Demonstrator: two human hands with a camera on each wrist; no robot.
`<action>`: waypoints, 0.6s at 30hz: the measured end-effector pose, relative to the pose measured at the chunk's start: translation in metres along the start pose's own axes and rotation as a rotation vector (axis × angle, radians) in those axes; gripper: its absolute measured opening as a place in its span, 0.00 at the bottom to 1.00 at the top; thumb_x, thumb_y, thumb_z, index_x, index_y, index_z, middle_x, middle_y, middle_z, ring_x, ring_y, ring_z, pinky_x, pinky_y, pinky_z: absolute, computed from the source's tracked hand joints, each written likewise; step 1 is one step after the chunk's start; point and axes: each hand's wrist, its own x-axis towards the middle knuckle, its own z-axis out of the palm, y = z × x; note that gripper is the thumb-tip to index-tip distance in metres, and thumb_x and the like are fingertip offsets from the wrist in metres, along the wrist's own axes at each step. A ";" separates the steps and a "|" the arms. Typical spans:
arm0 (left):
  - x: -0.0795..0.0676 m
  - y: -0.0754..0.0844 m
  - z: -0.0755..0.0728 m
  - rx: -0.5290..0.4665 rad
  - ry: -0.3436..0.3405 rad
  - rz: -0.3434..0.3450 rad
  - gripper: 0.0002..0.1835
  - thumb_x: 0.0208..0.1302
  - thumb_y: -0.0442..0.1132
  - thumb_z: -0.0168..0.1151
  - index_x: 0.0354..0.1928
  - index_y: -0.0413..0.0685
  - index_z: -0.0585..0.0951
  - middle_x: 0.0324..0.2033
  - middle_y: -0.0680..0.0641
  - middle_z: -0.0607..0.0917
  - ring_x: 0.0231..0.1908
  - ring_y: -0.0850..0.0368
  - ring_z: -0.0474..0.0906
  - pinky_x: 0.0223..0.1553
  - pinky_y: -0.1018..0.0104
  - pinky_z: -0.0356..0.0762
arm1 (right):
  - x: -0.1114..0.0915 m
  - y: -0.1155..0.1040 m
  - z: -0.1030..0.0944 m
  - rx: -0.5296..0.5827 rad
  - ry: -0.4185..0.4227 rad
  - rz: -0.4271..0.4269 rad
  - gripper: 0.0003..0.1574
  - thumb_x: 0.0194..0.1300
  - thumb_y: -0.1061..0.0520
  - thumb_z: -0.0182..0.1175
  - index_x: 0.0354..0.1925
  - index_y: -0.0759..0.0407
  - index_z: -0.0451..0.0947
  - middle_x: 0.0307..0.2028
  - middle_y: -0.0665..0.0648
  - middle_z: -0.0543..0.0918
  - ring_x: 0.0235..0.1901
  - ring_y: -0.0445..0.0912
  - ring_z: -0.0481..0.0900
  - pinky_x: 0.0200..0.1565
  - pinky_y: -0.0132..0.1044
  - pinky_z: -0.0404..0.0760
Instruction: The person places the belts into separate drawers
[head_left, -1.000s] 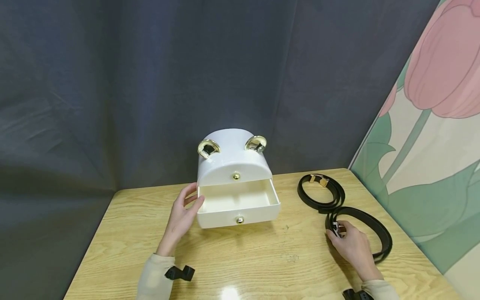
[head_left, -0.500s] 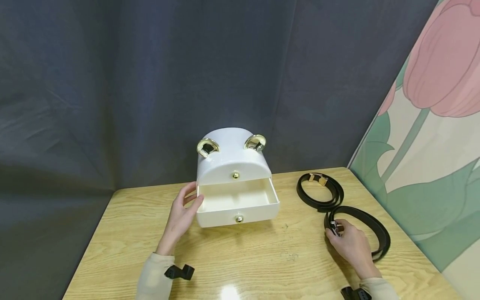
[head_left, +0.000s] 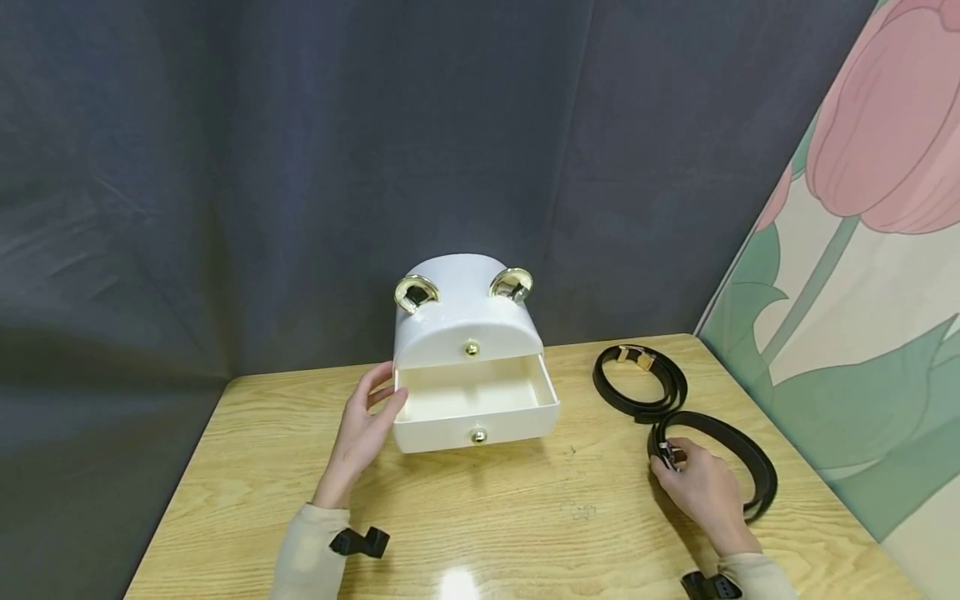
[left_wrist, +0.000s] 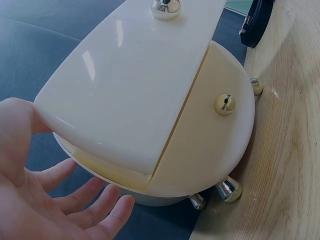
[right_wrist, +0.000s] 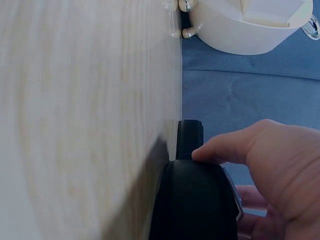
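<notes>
- Head view: a glossy white box (head_left: 465, 310), smooth and hard, stands on the table (head_left: 525, 517) toward its back edge, with a domed top and two gold-rimmed, mirror-like ears (head_left: 512, 286).
- Its drawer (head_left: 438, 437) is pulled out, cream inside, with a round gold knob (head_left: 479, 436) on the front.
- The left hand (head_left: 366, 432) lies at the drawer's left side, thumb tip touching the wall's edge, clasping nothing.
- The near belt (head_left: 750, 450), black and coiled on edge into a wide loop, lies at the right of the table; the right hand (head_left: 701, 487) pinches it at its silver buckle (head_left: 667, 454) and covers part of the loop.
- Just behind it sits the far belt (head_left: 677, 387), a black coil with a gold buckle (head_left: 645, 360).
- Pale wood grain marks the tabletop; a dark curtain (head_left: 375, 125) hangs behind, a tulip mural (head_left: 877, 150) at right.
- Left wrist view: the fingers are loosely spread; whether they press the box cannot be told. The drawer's front blocks much of the body, above a rounded lower panel (left_wrist: 210, 135) and shiny gold feet (left_wrist: 229, 190).
- Right wrist view: the thumb rests on the smooth black strap's upper edge.
</notes>
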 end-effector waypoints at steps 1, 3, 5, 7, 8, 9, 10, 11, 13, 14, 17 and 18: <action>0.000 0.000 0.000 0.000 0.000 0.001 0.29 0.79 0.40 0.61 0.78 0.48 0.68 0.76 0.39 0.70 0.71 0.37 0.73 0.69 0.40 0.76 | 0.000 0.000 0.000 -0.004 0.002 -0.002 0.27 0.70 0.50 0.67 0.57 0.70 0.83 0.42 0.69 0.91 0.33 0.57 0.90 0.28 0.48 0.82; 0.000 0.000 0.000 0.001 -0.001 0.001 0.29 0.80 0.40 0.61 0.78 0.47 0.68 0.76 0.39 0.70 0.71 0.37 0.72 0.69 0.40 0.76 | -0.001 0.000 0.000 -0.007 0.002 -0.002 0.27 0.70 0.50 0.67 0.57 0.69 0.84 0.42 0.67 0.91 0.32 0.56 0.89 0.27 0.46 0.80; 0.000 0.001 0.000 0.001 -0.002 -0.002 0.29 0.80 0.41 0.61 0.78 0.48 0.68 0.76 0.39 0.70 0.71 0.38 0.72 0.69 0.40 0.76 | -0.001 0.000 0.000 -0.009 0.002 -0.004 0.27 0.69 0.50 0.67 0.57 0.69 0.84 0.41 0.67 0.92 0.31 0.55 0.89 0.26 0.45 0.79; 0.000 0.002 0.000 -0.001 -0.005 -0.005 0.30 0.80 0.41 0.61 0.78 0.48 0.68 0.76 0.40 0.70 0.72 0.38 0.72 0.69 0.41 0.75 | -0.002 0.000 0.000 -0.006 0.001 -0.001 0.27 0.70 0.50 0.67 0.57 0.69 0.84 0.40 0.67 0.92 0.30 0.54 0.88 0.25 0.44 0.78; 0.000 0.002 0.000 -0.001 -0.005 -0.005 0.30 0.80 0.41 0.61 0.78 0.48 0.67 0.76 0.40 0.69 0.72 0.38 0.72 0.69 0.41 0.75 | -0.002 0.000 -0.001 -0.006 0.001 0.000 0.27 0.70 0.50 0.67 0.57 0.69 0.84 0.40 0.67 0.92 0.29 0.53 0.88 0.24 0.43 0.78; 0.000 0.002 0.000 0.000 -0.007 -0.004 0.30 0.80 0.41 0.61 0.78 0.48 0.67 0.76 0.40 0.69 0.72 0.38 0.72 0.69 0.41 0.75 | -0.002 0.000 -0.001 -0.005 0.000 0.002 0.27 0.70 0.50 0.66 0.58 0.69 0.84 0.40 0.67 0.92 0.28 0.52 0.87 0.24 0.42 0.77; 0.000 0.002 0.000 0.000 -0.007 -0.003 0.30 0.80 0.41 0.61 0.78 0.48 0.67 0.76 0.39 0.69 0.72 0.38 0.72 0.69 0.41 0.75 | -0.002 0.000 -0.001 -0.004 -0.001 0.003 0.27 0.70 0.50 0.66 0.58 0.68 0.84 0.40 0.67 0.92 0.27 0.51 0.86 0.23 0.42 0.76; 0.000 0.002 0.000 0.001 -0.007 -0.002 0.30 0.80 0.41 0.61 0.78 0.47 0.67 0.76 0.39 0.69 0.72 0.37 0.72 0.69 0.41 0.75 | -0.002 0.000 -0.001 -0.003 -0.004 0.003 0.27 0.70 0.50 0.66 0.58 0.68 0.84 0.40 0.66 0.92 0.26 0.49 0.85 0.23 0.41 0.76; 0.000 0.001 0.000 0.003 -0.007 0.000 0.30 0.80 0.41 0.61 0.78 0.47 0.67 0.76 0.38 0.69 0.72 0.37 0.72 0.69 0.41 0.76 | -0.003 0.000 -0.001 -0.001 -0.008 0.003 0.27 0.71 0.50 0.66 0.58 0.68 0.84 0.39 0.66 0.92 0.23 0.46 0.82 0.22 0.41 0.74; 0.000 0.000 0.000 0.005 -0.006 0.001 0.30 0.80 0.41 0.61 0.78 0.47 0.67 0.76 0.38 0.70 0.71 0.37 0.72 0.68 0.42 0.77 | -0.003 0.000 -0.001 -0.002 -0.012 0.004 0.27 0.71 0.50 0.66 0.59 0.68 0.84 0.39 0.66 0.92 0.21 0.45 0.80 0.21 0.40 0.72; 0.000 0.000 0.000 0.014 -0.003 -0.003 0.30 0.80 0.42 0.61 0.78 0.47 0.68 0.76 0.39 0.70 0.71 0.37 0.73 0.66 0.46 0.79 | -0.003 0.000 -0.002 -0.003 -0.011 0.001 0.28 0.71 0.50 0.66 0.59 0.69 0.83 0.39 0.67 0.92 0.19 0.43 0.76 0.20 0.40 0.70; 0.000 0.000 0.000 0.016 -0.002 -0.006 0.30 0.80 0.42 0.61 0.78 0.48 0.68 0.76 0.39 0.70 0.71 0.37 0.73 0.65 0.47 0.80 | -0.002 0.000 -0.002 -0.004 -0.010 0.000 0.28 0.71 0.50 0.66 0.60 0.70 0.83 0.39 0.67 0.91 0.19 0.43 0.75 0.19 0.40 0.69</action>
